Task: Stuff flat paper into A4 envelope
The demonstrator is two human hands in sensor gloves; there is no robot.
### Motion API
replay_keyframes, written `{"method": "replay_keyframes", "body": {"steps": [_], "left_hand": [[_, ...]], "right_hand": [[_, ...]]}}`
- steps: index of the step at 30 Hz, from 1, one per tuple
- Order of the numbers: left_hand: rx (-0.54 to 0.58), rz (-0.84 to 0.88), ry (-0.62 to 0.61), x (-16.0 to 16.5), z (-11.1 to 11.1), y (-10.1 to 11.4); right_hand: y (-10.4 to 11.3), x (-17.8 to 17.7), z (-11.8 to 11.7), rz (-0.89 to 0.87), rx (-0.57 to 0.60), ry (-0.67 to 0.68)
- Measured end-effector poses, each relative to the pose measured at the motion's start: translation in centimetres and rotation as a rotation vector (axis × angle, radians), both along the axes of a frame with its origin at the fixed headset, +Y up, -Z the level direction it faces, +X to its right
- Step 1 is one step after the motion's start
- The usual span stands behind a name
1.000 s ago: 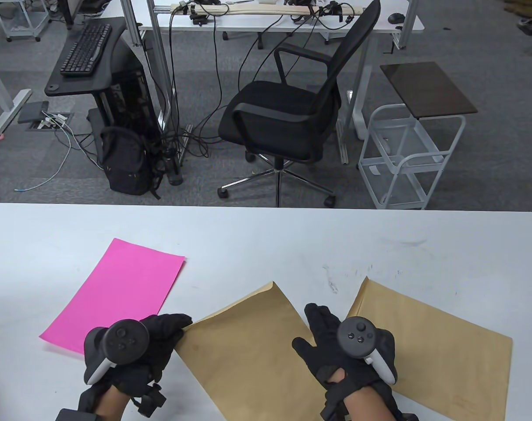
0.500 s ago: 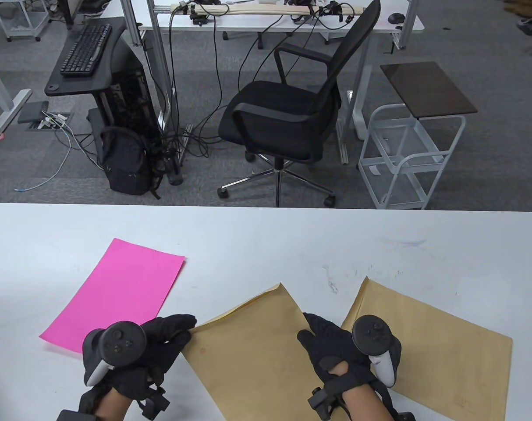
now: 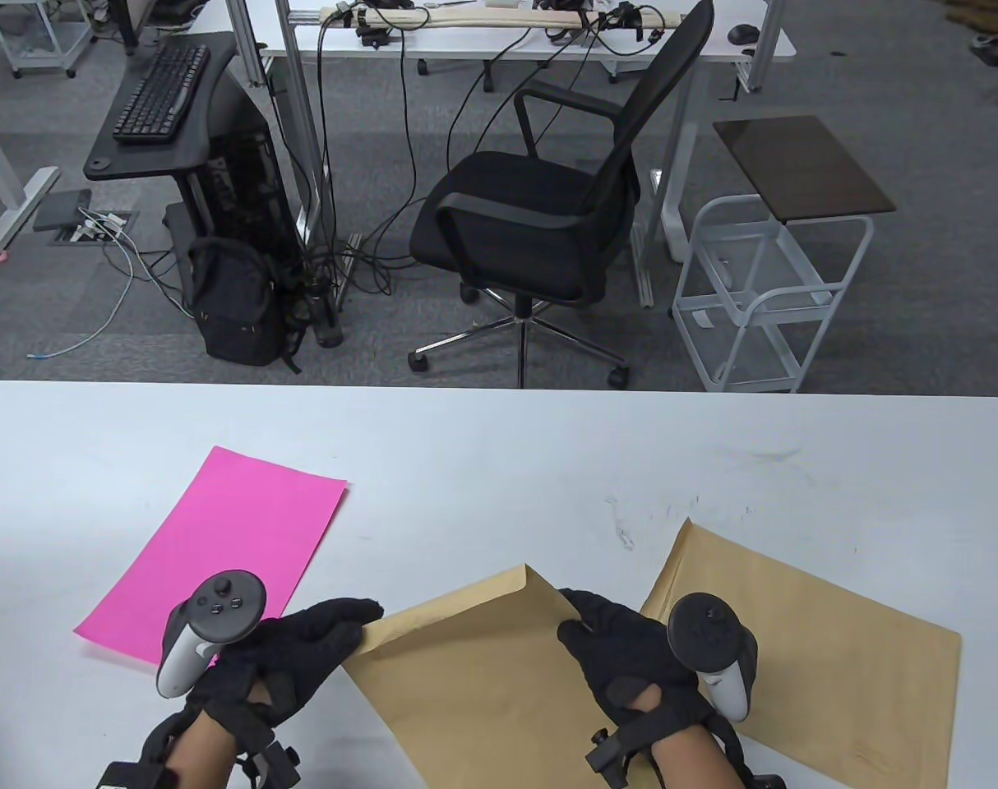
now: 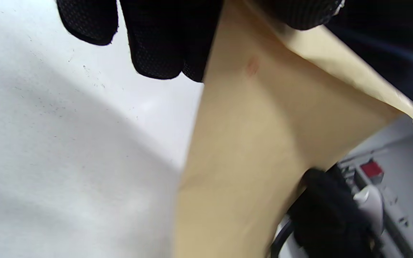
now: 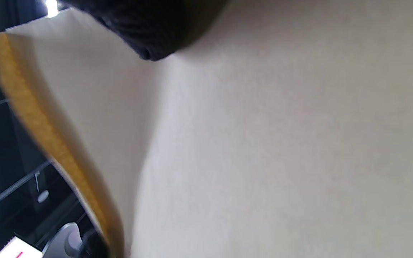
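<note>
Envelope (image 3: 474,666) being held at two corners

It is being pinched between the left grip (image 3: 302,649) and right grip (image 3: 622,657), both clamped on its far edge; pink paper (image 3: 219,551) is lying beyond the left grip.

Even, bright overhead light; the worktop (image 3: 499,460) view is sharp with soft shadows. Both wrist views are blurred and close; a broad grey shadow crosses the left one.

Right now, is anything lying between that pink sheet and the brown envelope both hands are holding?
Nothing visible: only bare table separates the pink paper from the envelope, held by the left hand and right hand.
</note>
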State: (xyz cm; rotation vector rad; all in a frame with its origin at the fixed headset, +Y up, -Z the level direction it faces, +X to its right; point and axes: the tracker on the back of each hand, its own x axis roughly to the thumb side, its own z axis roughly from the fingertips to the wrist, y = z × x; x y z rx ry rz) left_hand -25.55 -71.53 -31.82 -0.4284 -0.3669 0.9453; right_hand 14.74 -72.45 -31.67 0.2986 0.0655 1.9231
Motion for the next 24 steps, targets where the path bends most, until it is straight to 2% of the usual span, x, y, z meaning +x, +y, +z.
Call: {"method": "replay_keyframes", "body": {"steps": [2,6,11,14,19,23,24], "left_hand": [[0.020,-0.043,-0.022,0.4,0.1,0.0],[0.056,-0.032,0.014,0.6,0.1,-0.1],[0.162,-0.080,0.060,1.1,0.3,0.4],[0.246,-0.136,0.098,1.4,0.7,1.0],[0.494,-0.390,0.136,3.2,2.2,2.3],[0.737,-0.603,0.120,6.2,4.2,3.2],[0.773,-0.627,0.117,6.6,4.5,3.3]], "right_hand": [[0.0,0.3,0.0,0.010,0.001,-0.013],[-0.1,0.4,0.0,0.006,-0.012,-0.012],[-0.4,0.4,0.1,0.041,-0.060,-0.055],[0.1,0.8,0.5,0.139,-0.012,-0.117],[3.2,0.1,2.0,0.272,0.207,-0.153],[5.7,-3.5,4.3,0.483,0.458,-0.096],[5.9,-4.1,4.6,0.505,0.484,-0.085]]}}
